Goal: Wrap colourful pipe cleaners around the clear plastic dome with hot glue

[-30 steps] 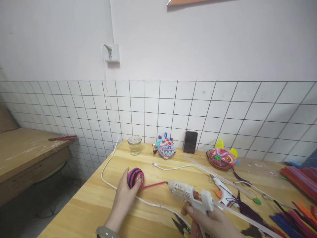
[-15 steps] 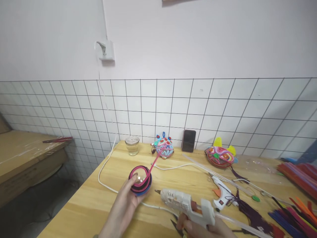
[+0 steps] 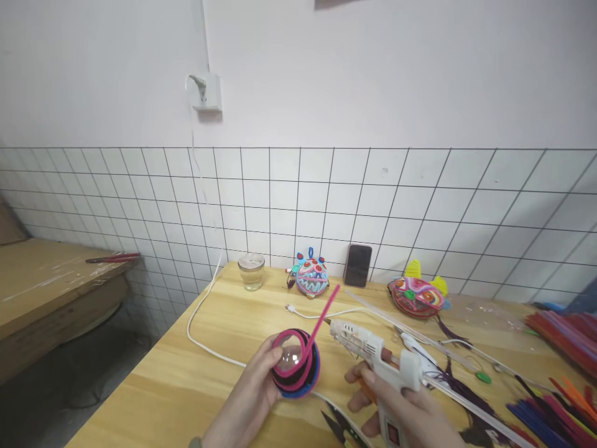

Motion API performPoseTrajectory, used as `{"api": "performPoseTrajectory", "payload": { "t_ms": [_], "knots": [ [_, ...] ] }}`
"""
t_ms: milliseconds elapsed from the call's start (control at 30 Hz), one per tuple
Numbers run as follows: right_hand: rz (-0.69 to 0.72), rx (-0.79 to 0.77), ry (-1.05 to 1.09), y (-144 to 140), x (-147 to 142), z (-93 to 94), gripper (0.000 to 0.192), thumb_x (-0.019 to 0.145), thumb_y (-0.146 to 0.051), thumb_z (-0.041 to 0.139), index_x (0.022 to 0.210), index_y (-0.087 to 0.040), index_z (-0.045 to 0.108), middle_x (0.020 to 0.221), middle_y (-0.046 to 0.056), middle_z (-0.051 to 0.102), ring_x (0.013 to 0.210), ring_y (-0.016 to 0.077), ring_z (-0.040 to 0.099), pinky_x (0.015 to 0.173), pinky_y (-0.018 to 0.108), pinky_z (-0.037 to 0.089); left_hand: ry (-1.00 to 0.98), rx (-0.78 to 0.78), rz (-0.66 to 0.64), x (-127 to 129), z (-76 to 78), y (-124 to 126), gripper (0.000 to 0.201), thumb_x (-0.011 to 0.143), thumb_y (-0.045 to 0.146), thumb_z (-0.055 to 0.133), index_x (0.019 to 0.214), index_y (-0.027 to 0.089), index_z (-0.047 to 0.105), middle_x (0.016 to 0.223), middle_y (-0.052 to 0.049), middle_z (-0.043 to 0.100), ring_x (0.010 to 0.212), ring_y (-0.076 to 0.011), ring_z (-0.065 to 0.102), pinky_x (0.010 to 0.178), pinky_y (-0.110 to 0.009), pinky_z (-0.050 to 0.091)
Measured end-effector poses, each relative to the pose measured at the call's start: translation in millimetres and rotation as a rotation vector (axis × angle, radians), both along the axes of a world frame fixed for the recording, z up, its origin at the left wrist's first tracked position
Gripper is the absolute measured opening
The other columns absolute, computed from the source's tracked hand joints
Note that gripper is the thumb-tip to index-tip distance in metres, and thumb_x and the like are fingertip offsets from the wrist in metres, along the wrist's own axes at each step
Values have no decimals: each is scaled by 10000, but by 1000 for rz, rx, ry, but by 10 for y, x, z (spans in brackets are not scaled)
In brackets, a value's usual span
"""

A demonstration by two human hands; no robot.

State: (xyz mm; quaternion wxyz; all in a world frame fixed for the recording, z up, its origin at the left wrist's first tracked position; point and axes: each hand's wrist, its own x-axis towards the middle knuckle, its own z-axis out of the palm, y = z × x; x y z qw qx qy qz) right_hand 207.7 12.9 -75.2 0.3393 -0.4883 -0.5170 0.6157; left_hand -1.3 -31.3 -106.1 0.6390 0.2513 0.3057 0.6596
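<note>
My left hand (image 3: 249, 401) holds a clear ball (image 3: 295, 363) wrapped in pink, black and blue pipe cleaners, raised a little above the wooden table (image 3: 177, 392). A loose pink pipe cleaner end (image 3: 324, 311) sticks up and right from the ball. My right hand (image 3: 405, 414) grips a white hot glue gun (image 3: 380, 354), its nozzle pointing left and close to the ball's upper right side.
A white cable (image 3: 205, 339) runs from a wall socket (image 3: 205, 93) across the table. At the back stand a glass cup (image 3: 252, 272), two decorated craft pieces (image 3: 311, 277) (image 3: 417, 295) and a phone (image 3: 357, 266). A second glue gun (image 3: 420, 351), scissors (image 3: 342, 429) and pipe cleaner piles (image 3: 564, 339) lie right.
My left hand has carried the ball to the right and turned it. The glue gun has risen and its nozzle has come up beside the ball.
</note>
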Motion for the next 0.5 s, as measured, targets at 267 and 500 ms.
{"api": "performPoseTrajectory", "payload": {
  "t_ms": [267,500],
  "knots": [
    [-135,40,-6,-36,-105,-102,466,629,-625,693,760,-180,663,613,16,695,426,140,592,403,225,344,403,88,-44,83,-70,-45,309,772,363,698,1065,274,657,1084,-25,686,1063,-218,587,937,-318,437],
    [-114,169,55,-16,-192,-265,382,578,-490,782,758,-225,573,503,-64,565,374,107,469,393,224,361,677,87,80,127,-119,-9,419,822,465,596,1192,269,623,1415,-100,505,1312,-294,427,1096,-451,316]
  ]
}}
